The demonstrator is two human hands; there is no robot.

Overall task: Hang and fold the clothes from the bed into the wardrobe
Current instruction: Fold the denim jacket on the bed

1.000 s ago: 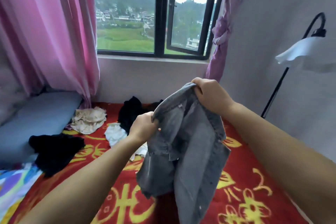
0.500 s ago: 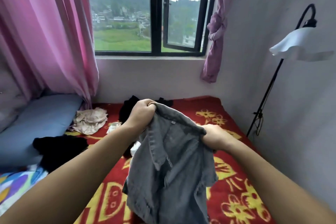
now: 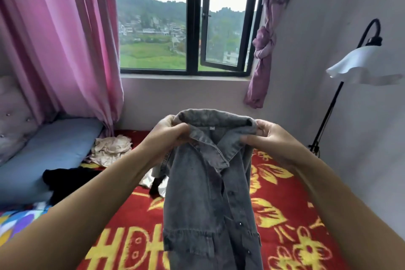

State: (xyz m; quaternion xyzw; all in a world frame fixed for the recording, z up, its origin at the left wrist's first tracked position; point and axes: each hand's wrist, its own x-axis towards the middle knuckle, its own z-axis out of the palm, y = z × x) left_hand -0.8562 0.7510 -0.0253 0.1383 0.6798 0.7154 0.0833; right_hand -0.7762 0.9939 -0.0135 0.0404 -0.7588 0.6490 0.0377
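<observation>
A grey denim jacket [image 3: 208,199] hangs in front of me above the bed, collar up and front buttons facing me. My left hand [image 3: 168,136] grips the collar's left end, and my right hand [image 3: 267,140] pinches the collar's right end. On the red and yellow blanket [image 3: 285,204] behind lie a beige garment [image 3: 111,149], a black garment [image 3: 65,180] and a white piece [image 3: 151,180] partly hidden by my left arm. No wardrobe is in view.
A blue pillow [image 3: 50,151] lies at the bed's left. Pink curtains [image 3: 65,50] hang at the left, a knotted curtain [image 3: 263,50] beside the window [image 3: 192,28]. A black floor lamp with a white shade [image 3: 361,66] stands by the right wall.
Both hands have shifted along the jacket to the two ends of the collar and lifted it level, so the jacket now hangs straight with its front toward me.
</observation>
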